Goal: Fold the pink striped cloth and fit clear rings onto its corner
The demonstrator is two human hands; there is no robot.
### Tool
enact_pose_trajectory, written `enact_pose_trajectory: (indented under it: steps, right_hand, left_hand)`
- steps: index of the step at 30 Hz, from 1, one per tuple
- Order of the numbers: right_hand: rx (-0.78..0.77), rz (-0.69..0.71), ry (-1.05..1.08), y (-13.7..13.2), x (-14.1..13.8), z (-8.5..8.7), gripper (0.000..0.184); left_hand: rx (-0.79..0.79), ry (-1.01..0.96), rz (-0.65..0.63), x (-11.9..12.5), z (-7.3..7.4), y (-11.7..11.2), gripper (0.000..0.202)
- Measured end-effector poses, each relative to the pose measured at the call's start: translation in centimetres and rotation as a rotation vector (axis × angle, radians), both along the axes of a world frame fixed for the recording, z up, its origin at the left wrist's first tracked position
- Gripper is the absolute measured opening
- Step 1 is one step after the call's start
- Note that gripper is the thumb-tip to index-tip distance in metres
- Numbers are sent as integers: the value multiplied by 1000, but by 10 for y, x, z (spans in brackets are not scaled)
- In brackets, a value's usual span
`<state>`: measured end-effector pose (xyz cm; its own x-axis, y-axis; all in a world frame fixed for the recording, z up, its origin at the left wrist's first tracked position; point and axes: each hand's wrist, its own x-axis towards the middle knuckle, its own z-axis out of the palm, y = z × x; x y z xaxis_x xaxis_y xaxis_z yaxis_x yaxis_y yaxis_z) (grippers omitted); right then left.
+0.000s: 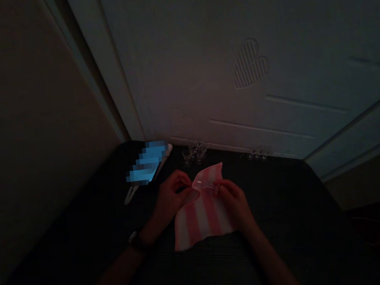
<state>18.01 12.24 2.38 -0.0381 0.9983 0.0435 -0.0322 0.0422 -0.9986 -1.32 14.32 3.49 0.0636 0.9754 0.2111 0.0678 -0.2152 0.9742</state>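
A cloth with pink and white stripes (197, 220) hangs or lies between my hands over the dark table; the dim light hides which. My left hand (173, 193) is closed on the cloth's folded upper left edge, beside the rim of a small clear glass (201, 184). My right hand (232, 197) pinches the foot of that glass, which is tilted on its side with its bowl toward my left hand. The fingertips of my left hand are partly hidden behind the cloth.
Several small stemmed glasses (196, 154) stand at the back of the dark table (288, 209). More small glassware (259, 155) is further right by the white panel (202, 76). A lit phone (149, 162) rests on a stand at the back left.
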Motion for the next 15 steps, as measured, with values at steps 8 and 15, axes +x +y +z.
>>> enact_pose_trajectory:
  steps: [8,15]
  right_hand:
    - [17,-5,-47,-1,-5,3,16]
    - [198,-57,-289,-10,-3,10,20]
  left_hand:
    - [10,27,6,1,-2,0,19]
    - [-16,-2,12,3,-2,-1,20]
